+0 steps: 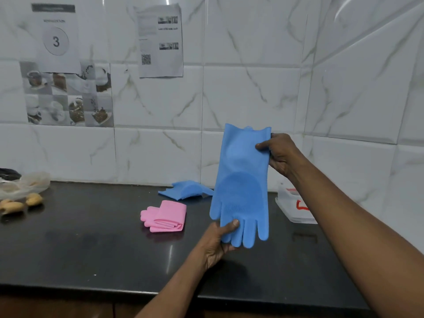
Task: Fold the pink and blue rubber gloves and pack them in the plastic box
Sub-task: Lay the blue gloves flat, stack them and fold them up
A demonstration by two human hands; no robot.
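A blue rubber glove (242, 180) hangs stretched out above the black counter, cuff up and fingers down. My right hand (281, 154) pinches its cuff at the upper right edge. My left hand (218, 243) grips its fingers from below, thumb on the front. A second blue glove (183, 190) lies folded on the counter near the wall. The pink gloves (165, 218) lie folded in a stack left of the hanging glove. The clear plastic box (291, 206) with a red mark stands at the right against the wall, partly hidden by my right forearm.
The black counter (91, 249) runs to a front edge at the bottom. At far left lie a crumpled clear plastic bag (25, 184) and some tan pieces (21, 203). White marble tiles with taped paper sheets (160, 40) form the back wall.
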